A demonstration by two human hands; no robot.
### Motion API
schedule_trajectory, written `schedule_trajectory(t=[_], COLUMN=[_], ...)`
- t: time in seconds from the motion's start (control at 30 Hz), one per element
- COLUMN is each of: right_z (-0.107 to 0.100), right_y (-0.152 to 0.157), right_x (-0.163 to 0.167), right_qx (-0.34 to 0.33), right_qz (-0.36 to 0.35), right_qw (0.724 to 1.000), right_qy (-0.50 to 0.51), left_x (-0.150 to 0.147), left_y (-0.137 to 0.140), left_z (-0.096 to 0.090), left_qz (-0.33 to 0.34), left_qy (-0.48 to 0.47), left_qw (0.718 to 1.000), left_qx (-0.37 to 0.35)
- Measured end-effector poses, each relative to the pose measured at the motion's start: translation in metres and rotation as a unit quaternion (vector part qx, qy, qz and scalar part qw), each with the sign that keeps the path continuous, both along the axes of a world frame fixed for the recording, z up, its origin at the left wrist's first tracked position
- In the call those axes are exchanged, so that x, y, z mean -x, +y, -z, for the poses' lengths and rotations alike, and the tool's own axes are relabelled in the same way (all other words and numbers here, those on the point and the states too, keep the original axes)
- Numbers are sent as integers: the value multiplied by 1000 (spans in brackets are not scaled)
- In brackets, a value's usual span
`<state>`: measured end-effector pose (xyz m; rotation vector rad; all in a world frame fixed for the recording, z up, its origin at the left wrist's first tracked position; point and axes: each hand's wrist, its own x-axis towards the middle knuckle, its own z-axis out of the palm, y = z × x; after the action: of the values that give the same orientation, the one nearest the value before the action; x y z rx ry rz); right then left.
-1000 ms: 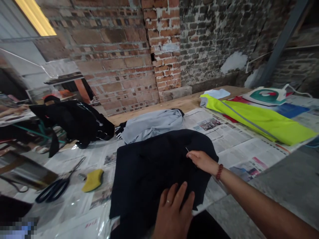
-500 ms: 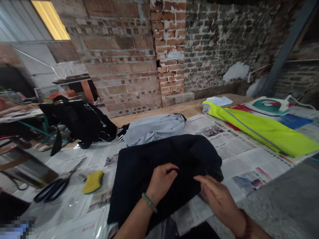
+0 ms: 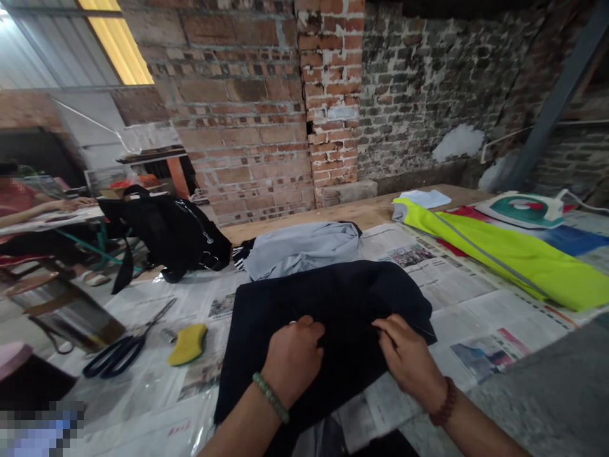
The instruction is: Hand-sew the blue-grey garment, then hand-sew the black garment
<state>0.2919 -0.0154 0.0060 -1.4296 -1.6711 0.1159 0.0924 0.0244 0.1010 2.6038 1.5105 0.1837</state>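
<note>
Two hands rest on a dark navy fabric piece (image 3: 328,304) spread flat over the newspaper-covered table (image 3: 457,285), likely to keep the cloth from sliding. Knuckles up, the left hand (image 3: 292,355) is curled and bunches the cloth under bent fingers. Just beside it, the right hand (image 3: 409,358) pinches a fold between thumb and fingertips, wrist angled inward. Long black-handled scissors (image 3: 126,346) and a yellow sponge pad (image 3: 189,344) lie well to the left.
</note>
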Motion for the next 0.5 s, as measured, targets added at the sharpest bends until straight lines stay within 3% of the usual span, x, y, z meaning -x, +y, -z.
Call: schedule_trajectory(t=[0.1, 0.2, 0.27, 0.37, 0.5], right_z=[-4, -5, -4, -4, -1], right_y=[1, 3, 5, 9, 14], right_x=[-12, -15, -13, -9, -10], right_qx=[31, 82, 118, 168, 211], right_qz=[19, 1, -19, -50, -66], right_qw=[999, 997, 993, 983, 972], right_qy=[7, 15, 23, 47, 75], left_x=[36, 82, 110, 137, 139], left_y=[2, 9, 13, 14, 3], left_z=[0, -2, -8, -17, -11], left_qz=[-74, -116, -129, -151, -209], left_qy=[45, -71, -183, -330, -505], left_qw=[996, 990, 968, 905, 769], left_qx=[-18, 39, 113, 222, 330])
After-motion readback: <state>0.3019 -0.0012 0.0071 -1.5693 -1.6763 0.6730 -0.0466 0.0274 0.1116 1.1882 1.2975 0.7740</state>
